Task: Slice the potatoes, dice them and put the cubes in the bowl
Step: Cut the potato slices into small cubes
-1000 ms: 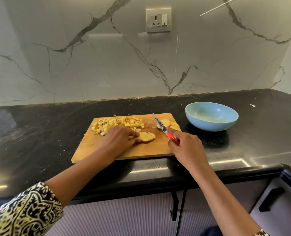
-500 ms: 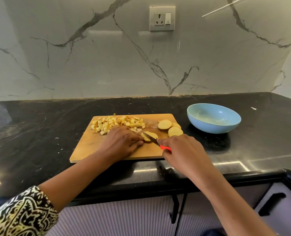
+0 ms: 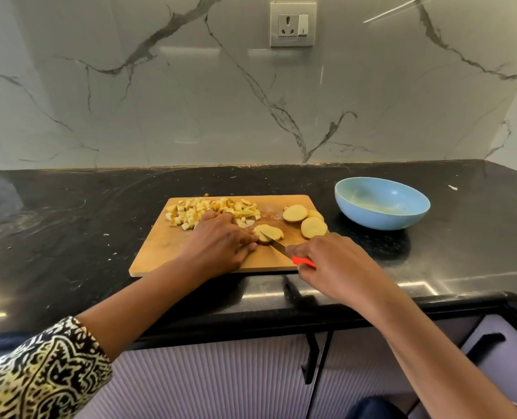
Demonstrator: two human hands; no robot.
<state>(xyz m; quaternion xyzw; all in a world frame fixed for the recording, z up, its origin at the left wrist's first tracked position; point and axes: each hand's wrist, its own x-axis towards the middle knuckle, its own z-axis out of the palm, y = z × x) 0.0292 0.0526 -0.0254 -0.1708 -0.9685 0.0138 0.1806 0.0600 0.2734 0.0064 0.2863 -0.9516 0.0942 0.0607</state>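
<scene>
Firmly, right hand grips knife; left hand holds potato slices.

Table black; board tan; bowl pale blue; knife handle red; sleeve black-and-cream patterned.

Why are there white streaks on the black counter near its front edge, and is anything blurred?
Head view: the polished countertop reflects light as bright streaks; the marble backsplash shows glare too; the blue bowl casts a soft shadow; nothing looks blurred.
</scene>
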